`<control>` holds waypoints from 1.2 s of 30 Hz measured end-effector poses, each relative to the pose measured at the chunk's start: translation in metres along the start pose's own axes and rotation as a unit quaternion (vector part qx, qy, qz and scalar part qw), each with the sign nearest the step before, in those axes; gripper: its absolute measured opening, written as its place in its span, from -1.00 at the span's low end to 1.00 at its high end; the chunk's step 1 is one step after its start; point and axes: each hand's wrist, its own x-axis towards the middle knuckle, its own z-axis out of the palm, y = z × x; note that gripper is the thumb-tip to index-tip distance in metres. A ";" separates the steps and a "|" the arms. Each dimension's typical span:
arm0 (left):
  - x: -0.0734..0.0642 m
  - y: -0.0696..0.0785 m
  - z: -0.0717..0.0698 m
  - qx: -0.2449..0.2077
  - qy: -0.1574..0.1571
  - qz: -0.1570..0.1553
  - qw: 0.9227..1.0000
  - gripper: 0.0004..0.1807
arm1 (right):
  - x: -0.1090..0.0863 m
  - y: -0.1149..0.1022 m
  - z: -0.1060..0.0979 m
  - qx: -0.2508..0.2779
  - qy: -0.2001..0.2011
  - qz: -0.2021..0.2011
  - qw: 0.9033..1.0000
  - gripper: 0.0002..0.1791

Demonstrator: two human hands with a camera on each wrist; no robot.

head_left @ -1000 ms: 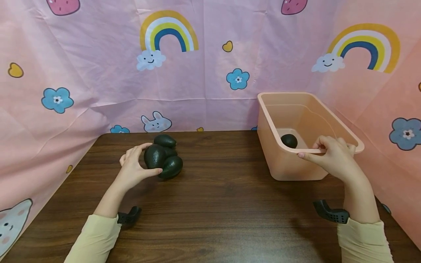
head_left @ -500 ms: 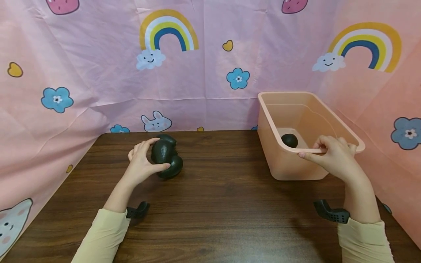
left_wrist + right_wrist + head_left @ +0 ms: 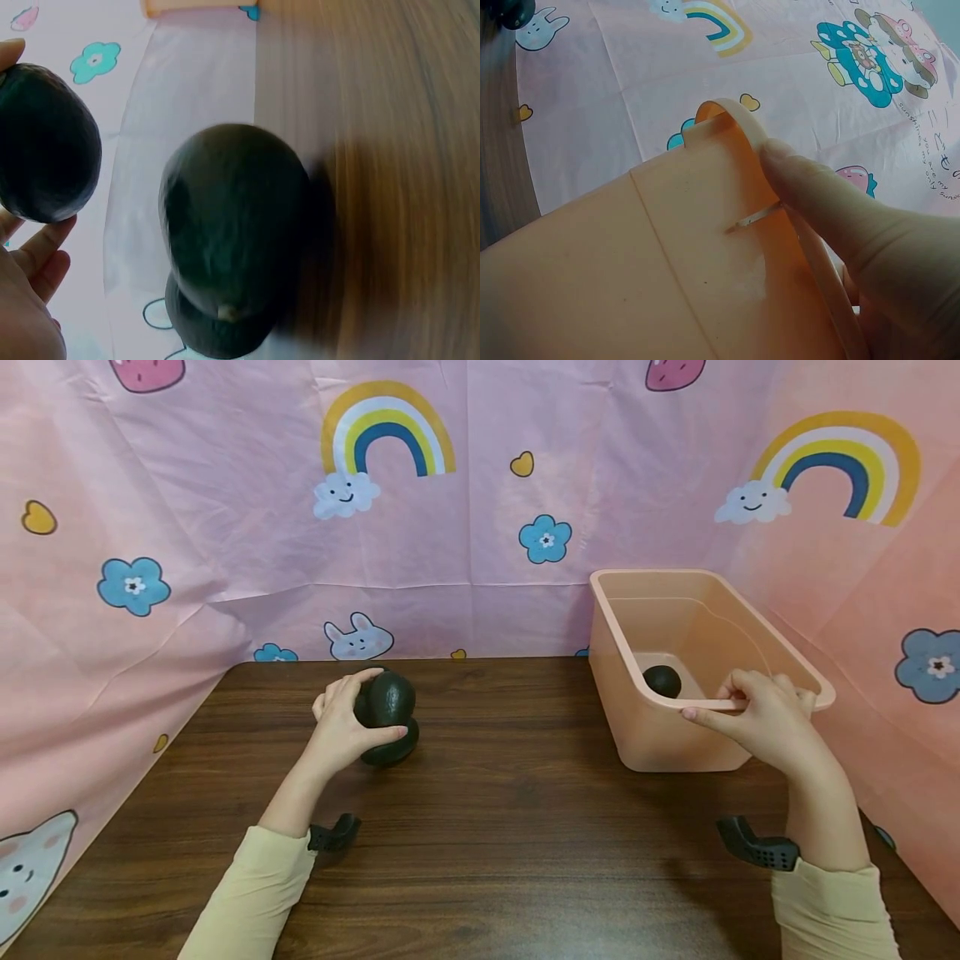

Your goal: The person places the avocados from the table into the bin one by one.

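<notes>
My left hand (image 3: 339, 727) grips a dark green avocado (image 3: 392, 697) between thumb and fingers. In the left wrist view this avocado (image 3: 46, 142) hangs up off the table. Beside and below it, another avocado (image 3: 390, 752) lies on the wood. The left wrist view shows two on the table, a near avocado (image 3: 232, 217) and one partly behind it (image 3: 214, 330). On the right, my right hand (image 3: 768, 718) pinches the near rim of a peach plastic bin (image 3: 611, 652), thumb (image 3: 817, 187) outside. A single avocado (image 3: 662, 681) sits inside the bin.
The dark wooden table (image 3: 525, 843) runs back to a pink patterned cloth (image 3: 480, 527), which also rises along both sides. The bin's tall walls stand at the table's back right. Each wrist carries a black camera strap (image 3: 336, 832).
My left hand has moved right with the gripped avocado, from the left of the group to above the others. My right hand and the bin have stayed in place.
</notes>
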 end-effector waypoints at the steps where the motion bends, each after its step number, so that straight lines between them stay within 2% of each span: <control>1: 0.001 0.001 0.002 0.000 0.000 0.001 1.000 -0.02 | 0.000 0.000 0.000 0.000 0.000 0.000 1.000 -0.59; 14: 0.010 0.016 0.018 -0.008 0.007 0.022 1.000 -0.03 | 0.000 0.000 -0.001 -0.002 0.004 0.000 1.000 -0.59; 26: 0.014 0.024 0.029 -0.014 0.000 0.014 1.000 -0.04 | -0.001 -0.001 -0.001 -0.004 0.014 -0.005 1.000 -0.59; 36: 0.018 0.036 0.042 -0.018 -0.010 0.035 0.999 -0.04 | 0.000 0.000 0.000 -0.003 0.010 -0.003 1.000 -0.59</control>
